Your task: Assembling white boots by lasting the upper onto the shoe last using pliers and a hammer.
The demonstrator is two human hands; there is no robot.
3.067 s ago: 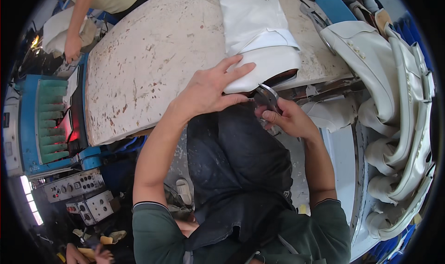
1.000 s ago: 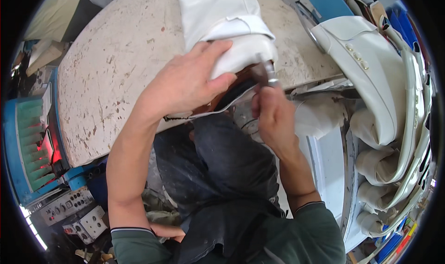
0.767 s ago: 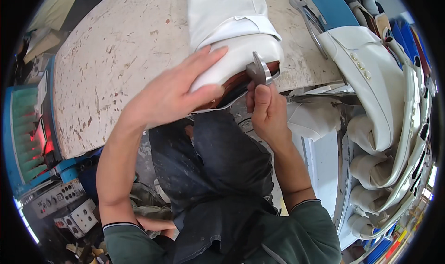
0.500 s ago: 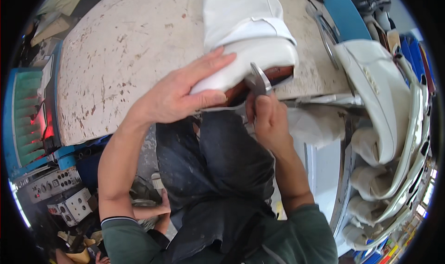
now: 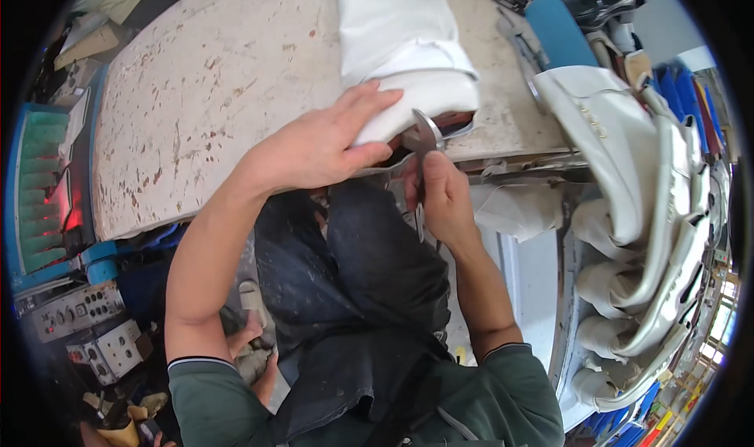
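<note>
A white leather boot (image 5: 397, 42) lies at the table's near edge, its shaft running away from me and its foot part closest. Reddish-brown material (image 5: 452, 120) shows along the open underside. My left hand (image 5: 318, 150) grips the foot part, fingers over the white leather and thumb at the lower edge. In my closed right hand (image 5: 448, 199) is a pair of metal pincers (image 5: 424, 137), with a handle end showing below the fist. The pincers' head is at the boot's near edge; whether the jaws bite the leather I cannot tell.
The worn pale table (image 5: 204, 93) spreads out to the left. Several white boots (image 5: 613, 125) stand in a row on a rack at the right. Farther back are metal tools (image 5: 526, 46) and a blue box (image 5: 559, 27). A glowing heater (image 5: 59, 192) stands at the far left.
The boot, both hands and the pincers sit slightly differently in view, partly because the whole view has shifted. The right fist has turned a little, and a handle end now shows below it.
</note>
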